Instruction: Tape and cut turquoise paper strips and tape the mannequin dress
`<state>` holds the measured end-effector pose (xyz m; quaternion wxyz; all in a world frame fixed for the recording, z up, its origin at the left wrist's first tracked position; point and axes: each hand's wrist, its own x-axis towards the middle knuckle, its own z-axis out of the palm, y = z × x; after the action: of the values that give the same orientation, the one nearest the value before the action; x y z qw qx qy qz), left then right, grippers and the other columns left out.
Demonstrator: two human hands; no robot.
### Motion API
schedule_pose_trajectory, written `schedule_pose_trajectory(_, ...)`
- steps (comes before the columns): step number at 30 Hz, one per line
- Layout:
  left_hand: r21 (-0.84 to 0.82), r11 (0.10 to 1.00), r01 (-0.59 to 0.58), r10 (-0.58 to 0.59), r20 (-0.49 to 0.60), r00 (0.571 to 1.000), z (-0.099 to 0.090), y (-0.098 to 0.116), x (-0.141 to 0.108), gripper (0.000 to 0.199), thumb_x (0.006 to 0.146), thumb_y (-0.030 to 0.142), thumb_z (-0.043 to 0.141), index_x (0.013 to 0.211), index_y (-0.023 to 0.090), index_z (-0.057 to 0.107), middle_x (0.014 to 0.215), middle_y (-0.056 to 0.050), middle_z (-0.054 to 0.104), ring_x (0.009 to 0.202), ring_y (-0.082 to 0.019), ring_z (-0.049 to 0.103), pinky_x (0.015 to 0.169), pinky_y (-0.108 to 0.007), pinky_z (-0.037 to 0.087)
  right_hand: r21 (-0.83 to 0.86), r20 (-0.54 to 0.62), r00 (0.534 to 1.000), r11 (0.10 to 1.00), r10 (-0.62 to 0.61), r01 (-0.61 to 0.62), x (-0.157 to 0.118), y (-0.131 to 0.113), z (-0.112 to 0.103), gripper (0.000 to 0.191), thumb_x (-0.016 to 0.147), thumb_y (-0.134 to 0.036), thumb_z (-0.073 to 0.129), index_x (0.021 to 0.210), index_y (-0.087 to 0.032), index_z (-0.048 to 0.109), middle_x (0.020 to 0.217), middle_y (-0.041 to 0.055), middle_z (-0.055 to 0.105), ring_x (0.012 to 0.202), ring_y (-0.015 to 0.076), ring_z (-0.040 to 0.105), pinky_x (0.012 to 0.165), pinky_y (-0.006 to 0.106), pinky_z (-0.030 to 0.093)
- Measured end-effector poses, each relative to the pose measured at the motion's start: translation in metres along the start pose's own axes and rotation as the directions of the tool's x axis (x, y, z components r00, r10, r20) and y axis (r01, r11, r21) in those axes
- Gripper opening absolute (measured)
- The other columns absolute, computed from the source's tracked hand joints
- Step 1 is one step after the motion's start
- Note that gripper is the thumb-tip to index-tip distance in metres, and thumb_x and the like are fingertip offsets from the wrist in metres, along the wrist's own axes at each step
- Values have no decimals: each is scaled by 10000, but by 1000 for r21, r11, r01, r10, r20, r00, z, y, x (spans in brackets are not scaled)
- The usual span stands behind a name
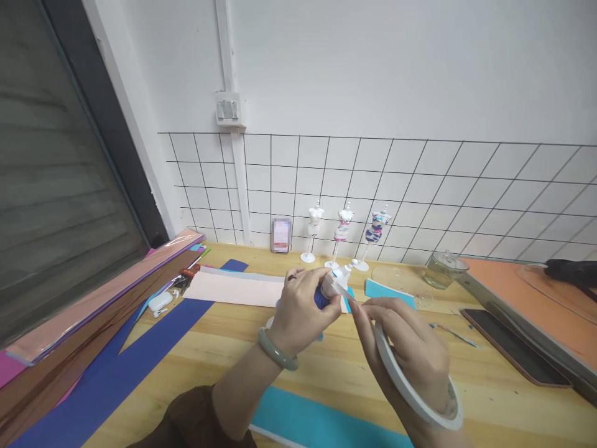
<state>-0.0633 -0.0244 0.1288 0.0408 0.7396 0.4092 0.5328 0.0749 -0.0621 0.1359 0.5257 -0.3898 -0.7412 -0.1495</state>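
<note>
My left hand (pixel 301 311) is wrapped around a small white mannequin (pixel 342 274), its lower part covered in dark blue. In my right hand (pixel 413 339), thumb and forefinger pinch a narrow white tape strip (pixel 344 290) that lies against the mannequin's torso. A white roll of tape (pixel 396 367) hangs around my right hand like a ring. The mannequin's base is mostly hidden behind my left hand. Three more small mannequins stand at the wall: a plain white one (pixel 316 221), one with pink patches (pixel 344 227) and one with blue patches (pixel 377 229).
Blue paper (pixel 172 333), a pale pink sheet (pixel 237 289) and turquoise paper (pixel 321 420) lie on the wooden table (pixel 209 367). An earphone case (pixel 160 301) is at left. A propped phone (pixel 281 236), a lidded glass (pixel 443 270) and a dark phone (pixel 513 345) are farther right.
</note>
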Motion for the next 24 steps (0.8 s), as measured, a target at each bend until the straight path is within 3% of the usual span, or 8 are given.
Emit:
schedule_pose_trajectory(7,-50,999,9,-9,-7,1000,-3,0,2,293,696,165,558,986,206,561,799,-24,630,769,-188,565,881,-394,380,-86,-24,997,994,-75,72,2,6,-5,98,729,-127,621,713,-207,567,677,32,626,631,146,561,596,274,430)
schedule_pose_trajectory(13,-195,976,99,-92,41,995,-5,5,1,292,680,190,606,971,206,580,817,-22,637,771,-181,582,803,-335,439,-34,-40,999,999,23,-24,3,21,-4,70,739,-140,614,727,-205,591,725,40,626,665,163,579,637,295,449)
schedule_pose_trajectory(24,-346,918,194,-154,138,978,-7,12,0,267,687,180,613,952,177,583,846,-13,633,786,-150,589,762,-277,470,124,13,975,967,221,-221,7,20,-3,104,782,-186,589,679,-198,599,722,27,613,672,148,581,621,265,435)
